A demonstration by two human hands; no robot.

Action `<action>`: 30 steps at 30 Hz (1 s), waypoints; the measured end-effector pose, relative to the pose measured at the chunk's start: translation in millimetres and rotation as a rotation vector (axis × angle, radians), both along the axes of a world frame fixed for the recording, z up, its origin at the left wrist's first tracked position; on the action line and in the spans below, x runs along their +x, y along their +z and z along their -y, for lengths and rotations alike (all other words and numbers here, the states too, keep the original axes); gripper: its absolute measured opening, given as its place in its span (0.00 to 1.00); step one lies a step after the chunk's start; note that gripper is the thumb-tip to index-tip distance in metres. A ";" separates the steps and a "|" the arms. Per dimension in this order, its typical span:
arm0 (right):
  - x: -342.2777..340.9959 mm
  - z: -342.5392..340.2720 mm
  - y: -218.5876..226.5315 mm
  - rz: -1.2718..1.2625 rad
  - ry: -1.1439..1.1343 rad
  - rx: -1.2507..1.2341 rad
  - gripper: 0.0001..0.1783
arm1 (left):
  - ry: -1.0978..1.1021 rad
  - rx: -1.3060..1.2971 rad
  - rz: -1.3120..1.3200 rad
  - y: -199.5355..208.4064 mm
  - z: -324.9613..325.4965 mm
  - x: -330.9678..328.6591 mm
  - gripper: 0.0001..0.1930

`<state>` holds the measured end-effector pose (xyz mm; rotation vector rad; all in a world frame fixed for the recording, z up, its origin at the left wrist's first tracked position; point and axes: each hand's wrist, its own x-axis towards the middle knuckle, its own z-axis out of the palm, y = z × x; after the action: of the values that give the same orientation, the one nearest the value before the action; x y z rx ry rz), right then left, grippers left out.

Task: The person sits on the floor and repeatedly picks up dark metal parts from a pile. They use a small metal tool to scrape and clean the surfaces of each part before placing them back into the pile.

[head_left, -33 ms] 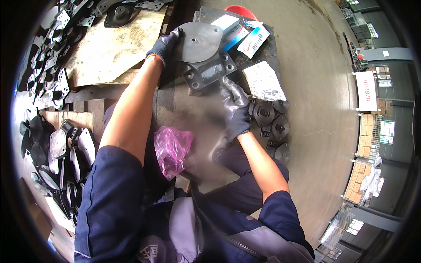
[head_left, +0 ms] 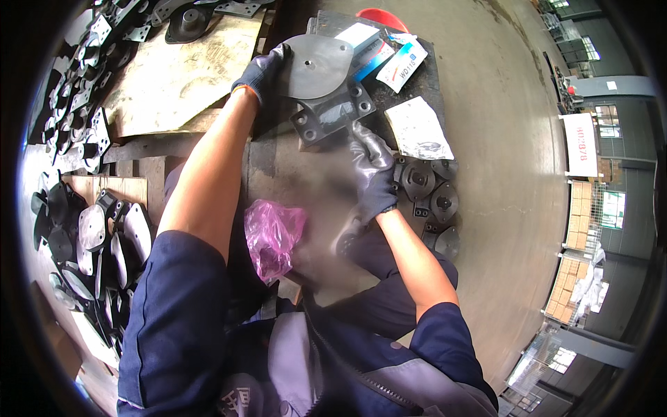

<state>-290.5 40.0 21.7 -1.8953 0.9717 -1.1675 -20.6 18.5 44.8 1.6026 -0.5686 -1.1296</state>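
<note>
My left hand [head_left: 267,73], in a dark work glove, grips the left edge of a metal mount. Its rounded grey plate [head_left: 314,68] faces up, with a small hole in the middle. Below the plate juts the mount's black bracket [head_left: 338,115], which has holes at its corners and a shiny patch. My right hand [head_left: 373,167], in a grey-coated glove, is closed just below the bracket, fingertips at its lower edge. What its fingers hold, if anything, is hidden. Several similar dark mounts [head_left: 419,182] lie right of this hand.
Blue-and-white boxes [head_left: 403,66] and a white sheet [head_left: 418,128] lie on the dark bench [head_left: 427,90], near a red bowl [head_left: 383,19]. A pink plastic bag [head_left: 273,240] lies by my legs. Many metal parts [head_left: 97,229] are heaped at left, beside a wooden board [head_left: 187,83].
</note>
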 end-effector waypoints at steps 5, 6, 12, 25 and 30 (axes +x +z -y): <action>5.9 -7.8 12.7 0.020 0.040 0.004 0.16 | -0.034 0.047 0.087 -19.5 9.4 12.2 0.29; 6.2 -9.0 13.7 0.028 0.046 0.025 0.16 | -0.023 0.056 0.052 -17.3 8.6 10.5 0.29; 4.2 -12.5 2.0 0.133 0.097 0.158 0.12 | -0.009 0.057 0.002 -11.5 6.3 5.7 0.30; -1.7 -23.8 33.1 0.099 0.413 0.483 0.18 | -0.072 -0.053 0.196 -10.8 3.2 6.5 0.28; -28.4 -4.3 71.0 0.349 0.053 0.894 0.22 | -0.010 -0.041 -0.198 7.4 1.1 -3.5 0.27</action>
<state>-318.9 44.3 92.7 -0.9643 1.0013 -0.7850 -24.1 17.5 52.2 1.4340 -0.4670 -1.2597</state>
